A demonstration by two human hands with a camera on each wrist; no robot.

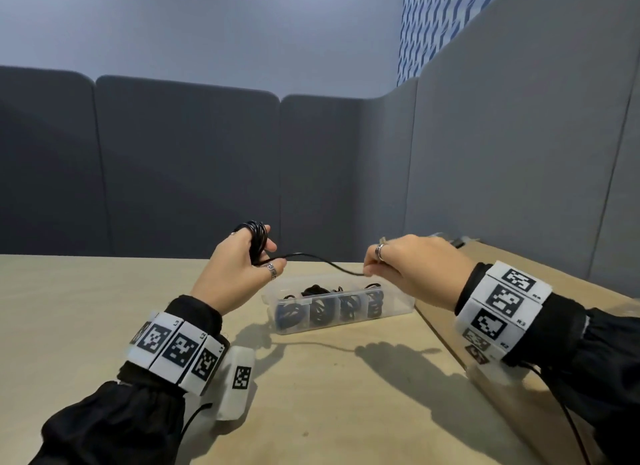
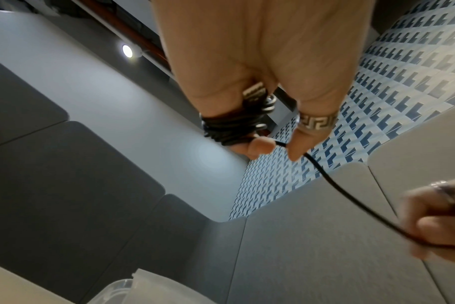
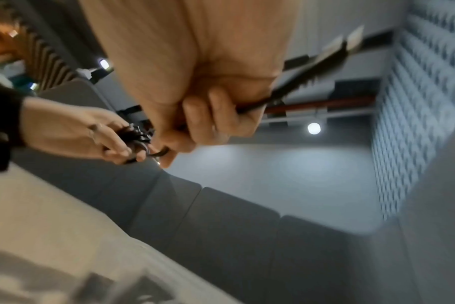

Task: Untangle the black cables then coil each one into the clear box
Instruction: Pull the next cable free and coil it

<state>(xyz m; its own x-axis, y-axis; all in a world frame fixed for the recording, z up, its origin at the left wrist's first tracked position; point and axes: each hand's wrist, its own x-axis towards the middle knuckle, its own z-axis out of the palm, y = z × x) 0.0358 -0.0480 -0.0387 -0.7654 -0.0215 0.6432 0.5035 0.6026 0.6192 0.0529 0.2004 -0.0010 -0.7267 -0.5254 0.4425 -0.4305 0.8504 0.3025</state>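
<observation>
A black cable runs between my two hands above the table. Most of it is wound in a coil round the fingers of my left hand, whose thumb and fingertip pinch the strand where it leaves the coil. My right hand grips the free end, and the metal plug sticks out past its curled fingers. Below the cable sits the clear box, its compartments holding several coiled black cables.
The light wooden table is enclosed by grey padded panels at the back and right. A raised wooden ledge lies under my right forearm. A small dark object rests on the ledge behind my right hand.
</observation>
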